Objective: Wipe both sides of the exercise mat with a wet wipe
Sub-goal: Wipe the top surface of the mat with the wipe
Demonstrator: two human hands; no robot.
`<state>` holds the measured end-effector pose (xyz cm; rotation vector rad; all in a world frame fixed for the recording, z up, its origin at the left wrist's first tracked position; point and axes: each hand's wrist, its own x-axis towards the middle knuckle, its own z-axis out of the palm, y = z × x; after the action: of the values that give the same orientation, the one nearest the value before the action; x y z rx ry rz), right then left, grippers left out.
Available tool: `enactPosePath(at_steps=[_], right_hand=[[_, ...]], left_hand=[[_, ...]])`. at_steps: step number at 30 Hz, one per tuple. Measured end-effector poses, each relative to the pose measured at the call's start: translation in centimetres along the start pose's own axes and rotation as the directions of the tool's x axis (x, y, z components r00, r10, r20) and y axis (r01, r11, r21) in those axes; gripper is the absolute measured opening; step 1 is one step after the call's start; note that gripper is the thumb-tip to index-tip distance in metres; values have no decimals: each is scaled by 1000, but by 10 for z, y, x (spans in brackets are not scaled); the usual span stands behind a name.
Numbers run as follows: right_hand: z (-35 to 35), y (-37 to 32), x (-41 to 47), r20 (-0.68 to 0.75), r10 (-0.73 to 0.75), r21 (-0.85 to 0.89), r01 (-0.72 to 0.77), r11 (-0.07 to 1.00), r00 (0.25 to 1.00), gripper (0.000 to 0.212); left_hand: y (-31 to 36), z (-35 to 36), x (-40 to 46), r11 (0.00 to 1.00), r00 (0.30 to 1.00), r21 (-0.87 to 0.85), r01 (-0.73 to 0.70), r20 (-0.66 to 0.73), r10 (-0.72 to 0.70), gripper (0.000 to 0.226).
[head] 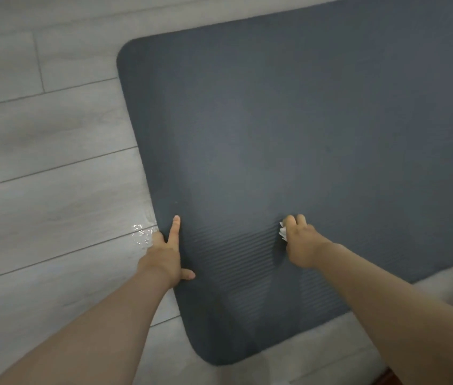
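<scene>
On the floor point(39, 168), near its lower middle in the head view, the mat point(289, 134) lies flat, its short end with two rounded corners towards the person and the rest running off past the top right. The left hand point(168, 254) rests on the mat's left edge, forefinger straight and pointing up the mat, thumb spread out flat, the other fingers seeming to hang over the edge onto the floor; it holds nothing and looks to be pinning the mat in place. The right hand point(299, 240) is curled round a bunched white wipe point(283, 232), pressing it down on the mat just inside the near end, well apart from the left hand.

I judge the step in hand to be wiping the upper face, with the underside not yet done. The next move calls for long strokes up and across while the left hand keeps the mat from sliding.

Room is wide: bare mat lies ahead and to the right. A small wet patch point(142, 234) glistens on the floor, touching the left edge by the left hand, so that edge may slip. A darker strip shows at the lower right corner of the floor; what it is I cannot tell.
</scene>
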<state>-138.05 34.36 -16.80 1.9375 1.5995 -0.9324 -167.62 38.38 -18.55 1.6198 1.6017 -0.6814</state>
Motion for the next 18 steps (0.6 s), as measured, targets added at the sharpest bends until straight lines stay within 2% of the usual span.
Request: enactPosePath(at_steps=[3, 6, 12, 14, 16, 18], right_hand=[[-1, -5, 6, -18, 23, -12, -24, 1000, 1000, 21], [2, -5, 9, -34, 19, -27, -20, 999, 999, 27], [9, 7, 5, -131, -29, 90, 41, 995, 991, 26], [13, 12, -2, -209, -38, 130, 66, 989, 977, 27], [18, 13, -10, -326, -66, 204, 139, 969, 943, 30], [25, 7, -24, -470, -115, 291, 277, 916, 875, 29]], left_hand=[[2, -2, 3, 1000, 1000, 9, 7, 2, -7, 136], [1, -3, 4, 1000, 1000, 10, 28, 2, -28, 136], [6, 0, -13, 998, 995, -9, 63, -76, -64, 132], [7, 6, -22, 993, 988, -89, 76, -126, -87, 130], [9, 19, -34, 956, 967, -281, 86, -208, -148, 124], [15, 33, -48, 813, 926, -576, 84, -256, -277, 102]])
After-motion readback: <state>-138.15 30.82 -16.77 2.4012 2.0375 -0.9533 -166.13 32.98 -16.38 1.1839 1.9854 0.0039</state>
